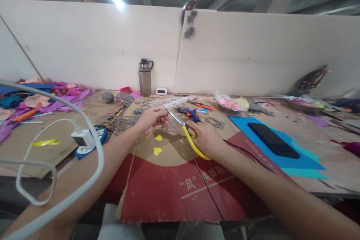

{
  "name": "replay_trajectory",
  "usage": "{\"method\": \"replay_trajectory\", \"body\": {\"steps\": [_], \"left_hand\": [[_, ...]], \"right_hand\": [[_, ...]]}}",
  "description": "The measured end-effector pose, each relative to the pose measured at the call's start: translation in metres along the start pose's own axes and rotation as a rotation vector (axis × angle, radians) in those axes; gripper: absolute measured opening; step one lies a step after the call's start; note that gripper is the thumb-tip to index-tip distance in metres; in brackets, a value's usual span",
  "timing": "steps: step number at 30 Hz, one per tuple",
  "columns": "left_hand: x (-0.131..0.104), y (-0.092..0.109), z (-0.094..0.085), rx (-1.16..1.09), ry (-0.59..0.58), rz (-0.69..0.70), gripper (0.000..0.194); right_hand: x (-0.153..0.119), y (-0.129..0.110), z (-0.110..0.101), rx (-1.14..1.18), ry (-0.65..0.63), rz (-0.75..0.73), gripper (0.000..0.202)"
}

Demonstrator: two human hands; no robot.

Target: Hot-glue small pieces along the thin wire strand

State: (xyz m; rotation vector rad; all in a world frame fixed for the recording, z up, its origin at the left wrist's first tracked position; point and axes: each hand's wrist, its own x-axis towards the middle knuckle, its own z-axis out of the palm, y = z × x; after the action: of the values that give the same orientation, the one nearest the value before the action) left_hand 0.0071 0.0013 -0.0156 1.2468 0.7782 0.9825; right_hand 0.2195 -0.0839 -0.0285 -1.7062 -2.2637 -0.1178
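My right hand [206,135] grips a pair of scissors [194,144] with yellow handles, its fingers inside the loops. The metal blades point up and to the left, toward my left hand [154,119]. That hand is closed in a pinch close to the blade tips; whatever sits between its fingers is too small to make out. Below it, a yellow paper heart [157,151] lies on the cardboard sheet [174,191], with a second yellow piece [158,137] just above. Behind the right hand rests a blue glue gun [188,113].
A grey bottle [145,78] and a small white clock [161,91] stand against the white partition. To the right, a black phone [272,139] lies on blue sheets [303,163]. White cables [92,157] loop across the left foreground. Grey yarn [120,123] is tangled left of my hands.
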Motion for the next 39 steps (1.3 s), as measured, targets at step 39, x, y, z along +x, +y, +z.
{"method": "replay_trajectory", "body": {"steps": [39], "left_hand": [[-0.001, 0.007, -0.004, 0.377, -0.004, 0.271, 0.04]], "right_hand": [[0.073, -0.026, 0.02, 1.215, 0.361, 0.254, 0.024]]}}
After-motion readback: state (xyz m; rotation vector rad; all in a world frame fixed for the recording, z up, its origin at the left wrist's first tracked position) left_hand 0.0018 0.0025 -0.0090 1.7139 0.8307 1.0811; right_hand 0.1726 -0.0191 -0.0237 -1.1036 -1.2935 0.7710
